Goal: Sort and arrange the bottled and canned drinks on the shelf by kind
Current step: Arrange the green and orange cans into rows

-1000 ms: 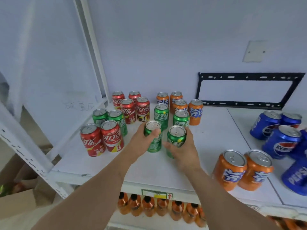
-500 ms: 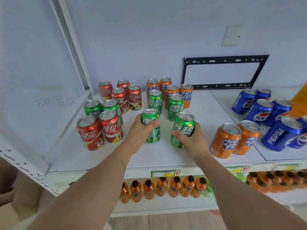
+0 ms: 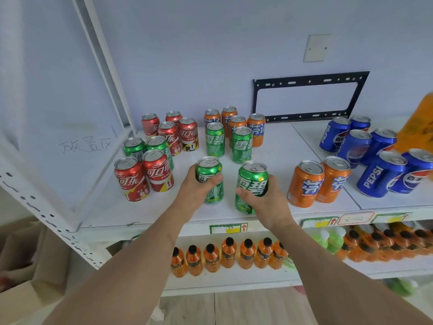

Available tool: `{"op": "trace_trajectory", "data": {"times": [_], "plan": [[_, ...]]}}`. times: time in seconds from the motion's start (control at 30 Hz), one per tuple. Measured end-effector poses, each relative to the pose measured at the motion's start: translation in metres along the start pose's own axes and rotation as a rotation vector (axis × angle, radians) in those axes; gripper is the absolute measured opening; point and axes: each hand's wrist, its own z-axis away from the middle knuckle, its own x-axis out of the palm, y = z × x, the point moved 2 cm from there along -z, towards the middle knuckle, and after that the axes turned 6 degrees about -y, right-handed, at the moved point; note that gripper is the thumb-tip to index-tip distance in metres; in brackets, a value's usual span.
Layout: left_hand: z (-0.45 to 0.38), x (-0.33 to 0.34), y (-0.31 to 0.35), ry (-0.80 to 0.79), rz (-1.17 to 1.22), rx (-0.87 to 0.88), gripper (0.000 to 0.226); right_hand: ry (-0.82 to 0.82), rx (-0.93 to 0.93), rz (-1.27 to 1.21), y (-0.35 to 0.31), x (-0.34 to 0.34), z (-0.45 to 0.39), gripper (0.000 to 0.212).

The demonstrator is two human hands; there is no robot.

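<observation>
My left hand (image 3: 195, 191) grips a green Sprite can (image 3: 210, 170) standing on the white shelf (image 3: 276, 158). My right hand (image 3: 264, 202) grips a second green Sprite can (image 3: 251, 181), tilted slightly toward me near the front edge. Two more green cans (image 3: 241, 145) stand just behind, and two others (image 3: 134, 148) sit at the left among red Coca-Cola cans (image 3: 158, 171). Orange Fanta cans stand at the back (image 3: 256, 129) and at the right front (image 3: 304, 182). Blue Pepsi cans (image 3: 353, 147) cluster at the far right.
A white side panel with handwriting (image 3: 84, 145) closes off the shelf's left end. A black metal bracket (image 3: 309, 97) hangs on the back wall. Orange bottles (image 3: 228, 253) line the lower shelf. An orange object (image 3: 419, 123) shows at the right edge.
The two green cans in my hands have spread apart; the right one has shifted rightward and toward the front edge. The view has swung right, showing more of the Pepsi cans.
</observation>
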Motion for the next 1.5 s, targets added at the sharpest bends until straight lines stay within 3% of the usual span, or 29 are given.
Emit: {"op": "trace_trajectory", "data": {"times": [0.1, 0.57, 0.63, 0.77, 0.87, 0.97, 1.07, 1.17, 1.33, 1.5], "plan": [[0.001, 0.001, -0.004, -0.026, -0.010, 0.008, 0.071, -0.007, -0.002, -0.011, 0.003, -0.002, 0.004, 0.058], [0.022, -0.012, 0.019, -0.046, -0.116, 0.001, 0.080, -0.046, -0.034, 0.015, -0.002, 0.000, 0.001, 0.067], [0.026, -0.016, 0.032, 0.003, -0.256, 0.028, 0.087, -0.072, -0.027, 0.020, -0.001, 0.002, -0.005, 0.073], [0.037, -0.022, 0.049, 0.180, -0.573, 0.165, 0.060, -0.112, 0.013, -0.006, 0.005, 0.006, -0.018, 0.081], [0.042, -0.027, 0.057, 0.289, -0.936, 0.343, 0.051, -0.129, 0.036, -0.025, 0.007, 0.009, -0.022, 0.080], [0.040, -0.028, 0.064, 0.301, -1.218, 0.537, 0.044, -0.144, 0.049, -0.044, 0.010, 0.011, -0.024, 0.079], [0.036, -0.024, 0.072, 0.264, -1.323, 0.638, 0.046, -0.172, 0.046, -0.039, 0.006, 0.010, -0.026, 0.080], [0.029, -0.022, 0.084, 0.280, -1.310, 0.623, 0.054, -0.169, -0.008, -0.039, -0.010, 0.005, -0.026, 0.093], [0.014, -0.017, 0.105, 0.342, -1.121, 0.538, 0.047, -0.026, -0.143, -0.047, -0.041, -0.015, -0.042, 0.075], [-0.030, -0.017, 0.118, 0.259, -0.735, 0.316, 0.049, 0.073, -0.093, -0.099, -0.068, -0.035, -0.087, 0.068]]}}
